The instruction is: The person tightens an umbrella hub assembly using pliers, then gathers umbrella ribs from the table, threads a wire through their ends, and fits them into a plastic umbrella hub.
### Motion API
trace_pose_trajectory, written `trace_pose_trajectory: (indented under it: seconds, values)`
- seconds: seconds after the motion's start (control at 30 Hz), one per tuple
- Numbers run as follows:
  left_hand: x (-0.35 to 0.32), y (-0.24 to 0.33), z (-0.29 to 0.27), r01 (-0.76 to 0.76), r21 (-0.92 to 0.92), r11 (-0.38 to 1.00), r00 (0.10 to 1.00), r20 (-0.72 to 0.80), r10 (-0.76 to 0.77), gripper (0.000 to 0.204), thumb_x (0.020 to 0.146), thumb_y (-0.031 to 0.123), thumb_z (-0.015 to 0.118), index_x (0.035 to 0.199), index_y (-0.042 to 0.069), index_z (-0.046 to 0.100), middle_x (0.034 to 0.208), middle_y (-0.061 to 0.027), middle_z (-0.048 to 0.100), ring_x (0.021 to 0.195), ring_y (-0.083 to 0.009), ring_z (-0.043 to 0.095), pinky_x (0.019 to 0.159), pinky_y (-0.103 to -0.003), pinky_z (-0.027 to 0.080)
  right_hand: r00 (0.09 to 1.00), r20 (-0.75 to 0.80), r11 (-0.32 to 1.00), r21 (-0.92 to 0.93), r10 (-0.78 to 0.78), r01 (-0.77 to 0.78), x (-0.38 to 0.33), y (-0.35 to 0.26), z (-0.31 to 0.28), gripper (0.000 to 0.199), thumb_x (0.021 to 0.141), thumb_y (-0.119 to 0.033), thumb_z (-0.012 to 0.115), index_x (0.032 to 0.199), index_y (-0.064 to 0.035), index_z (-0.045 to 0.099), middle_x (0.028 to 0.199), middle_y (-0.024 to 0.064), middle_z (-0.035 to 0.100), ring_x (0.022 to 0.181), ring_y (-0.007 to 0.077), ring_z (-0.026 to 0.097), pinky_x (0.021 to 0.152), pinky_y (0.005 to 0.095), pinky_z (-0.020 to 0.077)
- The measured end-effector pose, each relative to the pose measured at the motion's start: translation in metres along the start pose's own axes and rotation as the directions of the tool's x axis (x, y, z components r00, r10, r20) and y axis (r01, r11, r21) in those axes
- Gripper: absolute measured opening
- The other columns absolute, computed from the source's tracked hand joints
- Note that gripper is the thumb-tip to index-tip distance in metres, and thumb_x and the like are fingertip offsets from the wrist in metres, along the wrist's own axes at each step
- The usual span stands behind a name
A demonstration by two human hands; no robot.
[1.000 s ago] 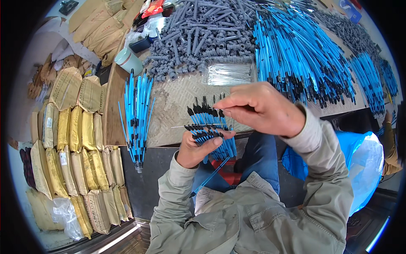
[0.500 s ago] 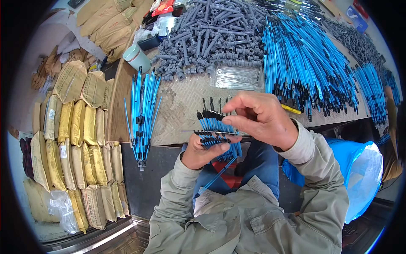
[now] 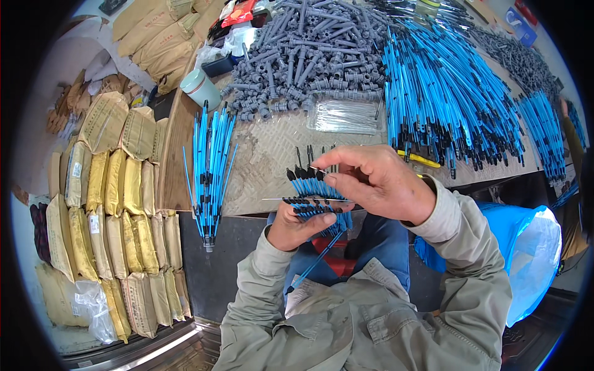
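My left hand (image 3: 289, 227) is closed around a bundle of thin blue rods with black ends (image 3: 307, 184), fanned out above my lap. A thin metal pin (image 3: 272, 199) lies crosswise over the rods at that hand. Above the bundle's right side, my right hand (image 3: 387, 182) pinches thumb and forefinger together on a small thin metal piece (image 3: 319, 170), beside the black ends. Most of that piece is hidden by the fingers. Some blue rods (image 3: 315, 263) hang below my left hand, over my legs.
A clear tray of metal pins (image 3: 346, 117) stands ahead, before a heap of grey plastic fittings (image 3: 303, 55). Blue rods (image 3: 445, 93) are piled at right; a smaller bunch (image 3: 210, 173) overhangs the table's left edge. Also there: a lidded cup (image 3: 201, 89), yellow tool (image 3: 421, 159), stacked brown packets (image 3: 117, 216).
My right forefinger has moved slightly left, to the black rod ends. The metal pin across the bundle lies more level. My left hand keeps its hold.
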State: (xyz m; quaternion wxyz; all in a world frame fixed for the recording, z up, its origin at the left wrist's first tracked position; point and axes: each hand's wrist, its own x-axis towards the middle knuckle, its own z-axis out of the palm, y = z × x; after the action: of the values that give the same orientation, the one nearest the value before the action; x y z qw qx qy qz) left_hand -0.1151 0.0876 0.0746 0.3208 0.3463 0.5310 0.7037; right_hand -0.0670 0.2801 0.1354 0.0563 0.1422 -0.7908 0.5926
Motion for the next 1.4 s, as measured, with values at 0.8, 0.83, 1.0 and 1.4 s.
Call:
trace_pose_trajectory:
  seconds: [0.8, 0.83, 1.0, 1.4]
  values:
    - [-0.01, -0.007, -0.014, 0.135, -0.159, 0.978, 0.99, 0.056, -0.128, 0.026, 0.08, 0.007, 0.067, 0.105, -0.001, 0.063, 0.097, -0.0126, 0.068, 0.092, -0.0144, 0.061, 0.081, -0.028, 0.047, 0.984, 0.173, 0.956, 0.278, 0.046, -0.093, 0.005, 0.004, -0.001, 0.025, 0.085, -0.003, 0.061, 0.109, -0.0031, 0.06, 0.069, -0.0046, 0.051, 0.059, 0.0015, 0.044, 0.05, 0.0191, 0.0343]
    - [-0.009, -0.007, -0.014, 0.136, -0.157, 0.978, 0.99, 0.056, -0.129, 0.026, 0.08, 0.007, 0.067, 0.105, -0.001, 0.063, 0.097, -0.0126, 0.068, 0.092, -0.0144, 0.061, 0.081, -0.028, 0.047, 0.981, 0.184, 0.973, 0.213, 0.056, -0.095, 0.005, 0.002, -0.002, 0.025, 0.084, -0.003, 0.062, 0.109, -0.0035, 0.06, 0.069, -0.0039, 0.051, 0.058, 0.0017, 0.044, 0.05, 0.0196, 0.0341]
    - [-0.006, -0.009, -0.011, 0.099, -0.137, 0.986, 0.993, 0.078, -0.089, 0.025, 0.08, 0.008, 0.067, 0.103, -0.002, 0.064, 0.094, -0.0122, 0.069, 0.088, -0.0114, 0.06, 0.075, -0.025, 0.047, 0.986, 0.166, 1.0, -0.028, -0.001, 0.006, 0.006, -0.003, -0.001, 0.026, 0.082, -0.005, 0.064, 0.107, -0.0054, 0.06, 0.067, -0.0011, 0.051, 0.055, 0.0029, 0.044, 0.048, 0.0217, 0.0337]
    - [-0.003, 0.0, -0.009, 0.043, -0.073, 0.996, 0.994, 0.1, -0.036, 0.024, 0.08, 0.009, 0.067, 0.101, -0.003, 0.066, 0.096, -0.0132, 0.068, 0.09, -0.0137, 0.06, 0.081, -0.028, 0.046, 0.957, 0.108, 0.944, -0.169, -0.27, 0.285, 0.012, -0.002, -0.003, 0.023, 0.077, -0.005, 0.066, 0.099, -0.0061, 0.063, 0.067, 0.005, 0.052, 0.053, 0.0154, 0.05, 0.047, 0.0283, 0.0364]
